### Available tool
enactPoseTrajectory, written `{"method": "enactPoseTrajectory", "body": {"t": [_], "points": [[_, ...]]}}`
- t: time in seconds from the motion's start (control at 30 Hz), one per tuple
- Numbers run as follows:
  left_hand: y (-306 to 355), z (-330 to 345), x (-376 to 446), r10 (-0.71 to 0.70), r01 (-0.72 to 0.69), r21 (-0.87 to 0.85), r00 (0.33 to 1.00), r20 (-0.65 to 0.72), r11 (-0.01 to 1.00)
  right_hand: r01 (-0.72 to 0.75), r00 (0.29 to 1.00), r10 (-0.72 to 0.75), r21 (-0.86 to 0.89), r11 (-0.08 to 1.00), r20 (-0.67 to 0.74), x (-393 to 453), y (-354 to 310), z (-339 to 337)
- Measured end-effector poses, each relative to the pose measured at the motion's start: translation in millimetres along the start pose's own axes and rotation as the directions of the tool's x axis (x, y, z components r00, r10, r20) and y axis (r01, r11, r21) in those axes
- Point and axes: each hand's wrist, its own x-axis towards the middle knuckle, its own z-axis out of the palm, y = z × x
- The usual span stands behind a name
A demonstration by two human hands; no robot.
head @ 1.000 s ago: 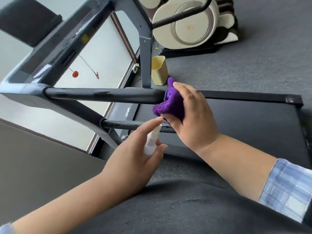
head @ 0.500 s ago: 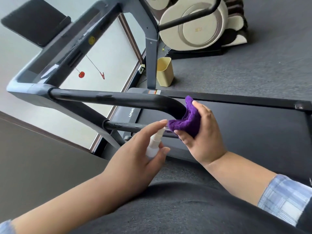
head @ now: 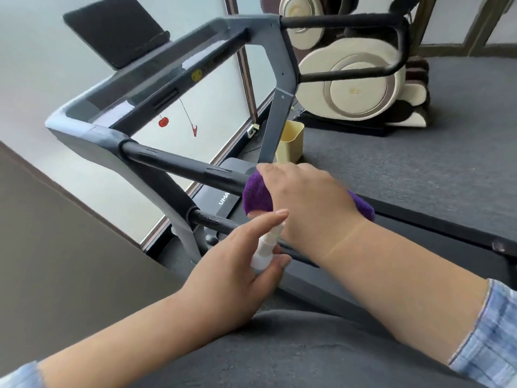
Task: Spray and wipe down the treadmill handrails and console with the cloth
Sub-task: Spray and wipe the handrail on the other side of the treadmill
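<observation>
We have our right hand [head: 305,200] clenched over the purple cloth [head: 256,197], which is wrapped around the near black handrail [head: 179,163] at its rear end, so the fabric meets the bar on several sides at once; that, we judge, is why the cloth is bunched and not flat. A flap of it pokes out past the wrist toward 3 o'clock. Our left hand [head: 237,270] grasps the small white spray bottle [head: 265,247] just below the cloth at 6 o'clock, index finger lying over the nozzle, kept close so that a fresh spritz can follow the wipe without a reach. The bottle sits in front of the lower crossbar [head: 215,219].

The console [head: 156,88] lies well apart toward 11 o'clock, with its dark tablet rest [head: 117,29] above, and the far handrail [head: 344,21] loops at 1 o'clock; neither is being touched. A red safety clip [head: 163,122] dangles beneath the console. The running belt [head: 419,242] stretches toward 3 o'clock. Beyond it stand a yellow bin [head: 292,138] and a cream massage chair [head: 355,85] on the grey carpet.

We judge we are midway through the near rail, with console and far rail still to do.
</observation>
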Motion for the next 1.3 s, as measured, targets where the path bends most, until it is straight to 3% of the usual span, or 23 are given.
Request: {"method": "enactPoseTrajectory", "body": {"t": [0.23,0.5,0.73,1.13,1.3], "points": [[-45.9,-30.1,-15.8,-0.067,0.061,-0.055,0.990,-0.127,0.997,0.050,0.999,-0.046,-0.257,0.965,0.021,36.8,-45.7,21.2],[-98.4,-56.3,-19.3,-0.106,0.085,-0.135,0.981,-0.162,0.987,-0.007,0.994,0.041,-0.329,0.944,0.097,87.3,-86.7,45.5],[-147.3,-97.2,-23.1,-0.123,0.092,-0.181,0.977,-0.172,0.979,0.027,0.990,0.028,-0.383,0.924,0.139,134.6,-124.4,65.5],[-237.7,-152.3,-32.5,-0.086,0.041,-0.219,0.977,-0.197,0.975,0.083,0.981,-0.040,-0.225,0.971,0.192,245.8,-210.7,104.6],[-264.5,-163.4,-34.0,-0.028,-0.007,-0.237,0.989,-0.144,0.971,-0.027,0.968,0.052,-0.103,0.994,0.246,245.0,-203.8,96.2]]}}
